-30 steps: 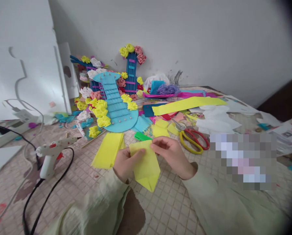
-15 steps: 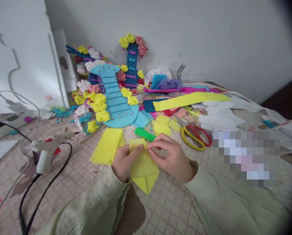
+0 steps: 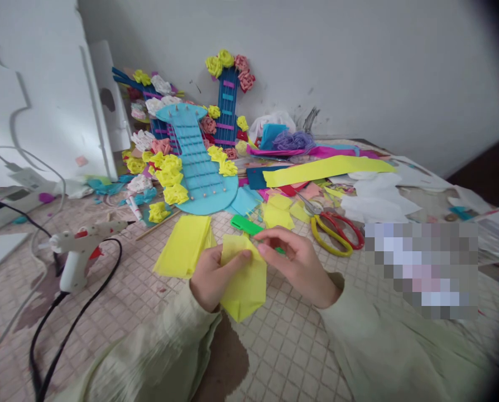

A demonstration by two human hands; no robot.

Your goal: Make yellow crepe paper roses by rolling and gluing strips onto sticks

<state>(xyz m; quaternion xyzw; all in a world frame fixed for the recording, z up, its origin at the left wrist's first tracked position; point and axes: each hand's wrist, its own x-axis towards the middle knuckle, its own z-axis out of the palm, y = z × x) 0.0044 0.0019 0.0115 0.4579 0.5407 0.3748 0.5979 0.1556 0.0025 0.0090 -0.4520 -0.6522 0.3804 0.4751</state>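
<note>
A sheet of yellow crepe paper [image 3: 244,282] hangs from my left hand [image 3: 216,273], the thumb pressed on its front near the top. The sheet's lower end has a folded, pointed corner. My right hand [image 3: 297,262] is at the sheet's upper right edge, thumb and forefinger curled close together; whether they pinch the paper is too small to tell. Behind the fingers lies a green cutter [image 3: 246,225], partly hidden by my right hand. To the left rests a stack of yellow paper [image 3: 182,245].
A glue gun [image 3: 78,251] with black cable stands at left. Scissors with red and yellow handles [image 3: 333,234] lie right of my hands. Behind are a light blue paper guitar [image 3: 197,167] with yellow flowers, a yellow strip [image 3: 329,169], purple yarn [image 3: 293,141] and white paper [image 3: 377,198].
My right fingers have shifted slightly right and away from my left thumb. The yellow sheet has turned a little, its lower tip moving left and up. The camera view has shifted slightly.
</note>
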